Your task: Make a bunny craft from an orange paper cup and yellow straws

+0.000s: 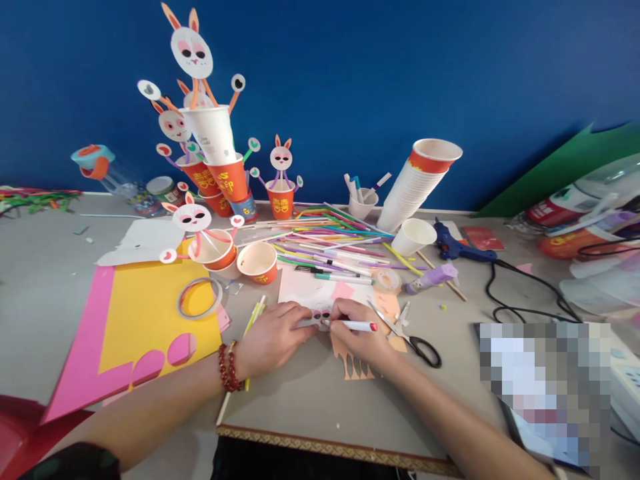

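In the middle of the table my left hand [273, 337], with a red bead bracelet at its wrist, pins down the edge of a small white paper rabbit face [320, 315] with its fingertips. Two dark eyes with pink around them show on the face; my hands cover part of it. A white marker with a red end [363, 326] is gripped in my right hand [357, 333], its tip at the lower part of the face. White paper [295, 287] lies just behind. Beside my right hand are scissors [420, 343] and cut peach paper [357, 367].
Finished paper rabbits stand in cups [213, 137] at the back left. Colourful sticks [325, 233] spread behind my hands. A tall cup stack [415, 183], glue gun [463, 250] and glue stick [433, 279] are to the right. Yellow paper [150, 307] and a tape roll [220, 297] lie left.
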The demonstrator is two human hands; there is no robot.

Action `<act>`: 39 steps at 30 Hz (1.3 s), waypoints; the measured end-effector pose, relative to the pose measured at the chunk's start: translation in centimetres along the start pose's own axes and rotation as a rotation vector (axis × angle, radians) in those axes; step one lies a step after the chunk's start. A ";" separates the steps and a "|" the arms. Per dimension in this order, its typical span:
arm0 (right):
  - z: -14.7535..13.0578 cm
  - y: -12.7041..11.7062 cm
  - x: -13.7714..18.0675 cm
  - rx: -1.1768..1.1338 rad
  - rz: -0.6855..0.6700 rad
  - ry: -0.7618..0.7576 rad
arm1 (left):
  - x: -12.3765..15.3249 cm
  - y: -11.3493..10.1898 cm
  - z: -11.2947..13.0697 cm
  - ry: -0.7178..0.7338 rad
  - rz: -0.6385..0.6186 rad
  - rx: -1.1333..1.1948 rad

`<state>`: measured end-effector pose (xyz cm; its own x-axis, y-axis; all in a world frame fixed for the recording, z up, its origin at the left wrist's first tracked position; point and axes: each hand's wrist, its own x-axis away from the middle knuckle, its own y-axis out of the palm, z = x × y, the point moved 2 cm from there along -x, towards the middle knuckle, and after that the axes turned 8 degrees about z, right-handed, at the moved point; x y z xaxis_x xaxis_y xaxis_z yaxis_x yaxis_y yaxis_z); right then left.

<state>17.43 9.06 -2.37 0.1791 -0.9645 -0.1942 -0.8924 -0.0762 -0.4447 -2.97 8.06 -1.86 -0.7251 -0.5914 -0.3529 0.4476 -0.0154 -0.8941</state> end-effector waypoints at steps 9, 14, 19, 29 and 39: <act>0.0 0.0 0.0 0.004 0.003 -0.003 | -0.1 0.0 0.0 0.006 0.009 -0.007; -0.2 0.0 -0.1 0.002 0.010 0.000 | -0.1 -0.1 0.1 0.006 0.011 -0.006; -0.1 -0.1 0.0 -0.006 0.009 0.006 | -0.1 -0.1 0.1 0.005 0.012 -0.011; 0.1 0.0 0.0 -0.005 0.007 0.009 | -0.1 -0.1 0.0 0.008 0.005 -0.005; 0.0 0.0 0.0 -0.011 0.018 0.005 | -0.1 -0.1 0.0 0.002 0.007 -0.007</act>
<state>17.47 9.09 -2.35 0.1607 -0.9670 -0.1979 -0.9001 -0.0613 -0.4314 -2.94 8.08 -1.77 -0.7232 -0.5898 -0.3594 0.4487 -0.0057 -0.8936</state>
